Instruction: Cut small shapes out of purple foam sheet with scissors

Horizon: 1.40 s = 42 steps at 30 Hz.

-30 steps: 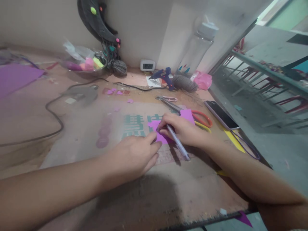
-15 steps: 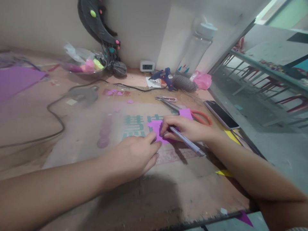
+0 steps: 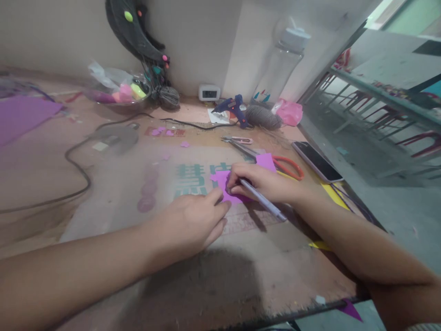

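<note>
A small purple paper piece (image 3: 222, 178) lies on the table between my hands. My right hand (image 3: 253, 181) is closed on a pale lavender pen (image 3: 265, 202), its fingers over the paper; the pen's tip is hidden by the fingers. My left hand (image 3: 200, 216) rests at the paper's left lower edge, with its fingertips touching the paper and fingers slightly apart. Another purple piece (image 3: 266, 162) lies just behind my right hand, over the scissors (image 3: 289, 168) with orange handles.
Behind are a blue glue gun (image 3: 234, 110), grey yarn (image 3: 263, 117), a white clock (image 3: 209, 93) and a clear bottle (image 3: 278, 69). A phone (image 3: 317, 161) lies at right, a metal bowl (image 3: 120, 106) at back left. A black cable (image 3: 77, 168) curves across the left.
The pen in my right hand has shifted slightly left and its rear end sits a little differently. My left hand stays in place. The whole view has moved slightly.
</note>
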Tool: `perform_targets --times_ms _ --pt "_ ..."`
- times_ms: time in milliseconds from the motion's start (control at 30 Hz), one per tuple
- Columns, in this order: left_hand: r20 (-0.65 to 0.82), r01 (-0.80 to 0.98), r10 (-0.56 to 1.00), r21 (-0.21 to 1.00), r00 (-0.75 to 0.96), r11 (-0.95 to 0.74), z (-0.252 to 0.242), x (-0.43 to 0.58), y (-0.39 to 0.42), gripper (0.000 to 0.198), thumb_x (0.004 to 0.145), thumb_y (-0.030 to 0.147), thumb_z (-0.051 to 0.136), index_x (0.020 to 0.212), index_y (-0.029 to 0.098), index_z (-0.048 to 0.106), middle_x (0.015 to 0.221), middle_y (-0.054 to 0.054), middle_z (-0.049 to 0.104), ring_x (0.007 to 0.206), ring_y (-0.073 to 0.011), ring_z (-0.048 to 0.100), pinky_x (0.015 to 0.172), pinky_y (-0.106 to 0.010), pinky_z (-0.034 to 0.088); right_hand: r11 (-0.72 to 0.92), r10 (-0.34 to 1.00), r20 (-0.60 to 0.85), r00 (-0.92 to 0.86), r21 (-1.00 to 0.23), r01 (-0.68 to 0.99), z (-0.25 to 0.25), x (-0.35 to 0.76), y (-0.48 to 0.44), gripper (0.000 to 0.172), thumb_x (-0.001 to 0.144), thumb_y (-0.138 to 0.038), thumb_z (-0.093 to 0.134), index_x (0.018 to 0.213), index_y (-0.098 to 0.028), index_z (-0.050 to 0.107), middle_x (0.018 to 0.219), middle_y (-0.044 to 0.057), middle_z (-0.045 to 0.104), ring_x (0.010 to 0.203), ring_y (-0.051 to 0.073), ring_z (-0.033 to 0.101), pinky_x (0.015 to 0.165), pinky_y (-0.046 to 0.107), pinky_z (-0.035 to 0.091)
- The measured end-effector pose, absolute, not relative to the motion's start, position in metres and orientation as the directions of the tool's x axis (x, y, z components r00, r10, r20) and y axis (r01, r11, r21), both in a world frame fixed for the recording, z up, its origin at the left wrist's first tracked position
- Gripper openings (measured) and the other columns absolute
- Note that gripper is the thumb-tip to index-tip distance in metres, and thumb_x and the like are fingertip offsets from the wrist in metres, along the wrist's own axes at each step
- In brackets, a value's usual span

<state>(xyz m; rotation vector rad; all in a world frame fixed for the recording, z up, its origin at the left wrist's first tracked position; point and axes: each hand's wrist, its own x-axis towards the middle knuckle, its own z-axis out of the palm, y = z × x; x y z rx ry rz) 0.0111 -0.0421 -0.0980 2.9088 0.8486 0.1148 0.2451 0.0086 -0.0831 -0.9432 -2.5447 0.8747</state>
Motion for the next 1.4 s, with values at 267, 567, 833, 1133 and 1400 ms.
perform_targets --times_ms 267,567,833,1133,1400 --pt "0.034 0.546 0.551 0.097 0.834 -0.832 -0.098 0.012 -0.043 0.035 0.101 0.029 0.037 0.125 0.019 0.061 0.107 -0.008 0.060 0.070 -0.0223 0.066 0.056 -0.037 0.050 0.585 0.686 0.075 -0.723 -0.648 0.488 -0.086 0.244 0.010 0.003 0.092 -0.019 0.066 0.089 -0.019 0.064 0.088 0.003 0.067 0.081 0.018 0.063 0.075 0.030 0.049" --pt "0.045 0.545 0.551 0.101 0.833 -0.832 -0.099 0.012 -0.042 0.035 0.102 0.031 0.038 0.124 0.019 0.062 0.109 -0.009 0.060 0.071 -0.0213 0.066 0.058 -0.036 0.051 0.681 0.702 0.188 -0.687 -0.459 0.570 -0.096 0.235 -0.004 0.010 0.099 -0.020 0.054 0.098 -0.020 0.063 0.095 0.004 0.059 0.082 0.018 0.059 0.072 0.030 0.046" --pt "0.017 0.535 0.538 0.084 0.843 -0.841 -0.095 0.013 -0.042 0.037 0.102 0.030 0.036 0.130 0.018 0.058 0.110 -0.010 0.061 0.072 -0.0212 0.067 0.057 -0.035 0.050 0.520 0.833 0.477 -0.281 -0.503 0.690 -0.093 0.252 0.021 0.007 0.091 -0.026 0.067 0.095 -0.022 0.064 0.094 0.004 0.067 0.087 0.023 0.062 0.080 0.036 0.049" --pt "0.080 0.509 0.515 0.079 0.854 -0.857 -0.109 0.009 -0.042 0.038 0.105 0.035 0.034 0.126 0.018 0.061 0.114 -0.013 0.063 0.076 -0.0206 0.064 0.061 -0.032 0.048 -0.077 0.858 -0.101 -0.503 -0.995 0.069 -0.089 0.230 -0.009 0.058 0.098 -0.070 0.034 0.121 -0.022 0.056 0.113 0.013 0.071 0.092 0.024 0.071 0.077 0.039 0.060" --pt "0.101 0.500 0.518 0.161 0.849 -0.851 -0.103 0.007 -0.043 0.036 0.102 0.029 0.042 0.132 0.016 0.058 0.117 -0.014 0.063 0.080 -0.0189 0.064 0.067 -0.031 0.051 0.157 0.910 0.124 -0.396 -0.986 0.050 -0.101 0.235 -0.006 0.047 0.098 -0.066 0.042 0.116 -0.025 0.055 0.122 0.011 0.064 0.111 0.026 0.065 0.096 0.047 0.055"
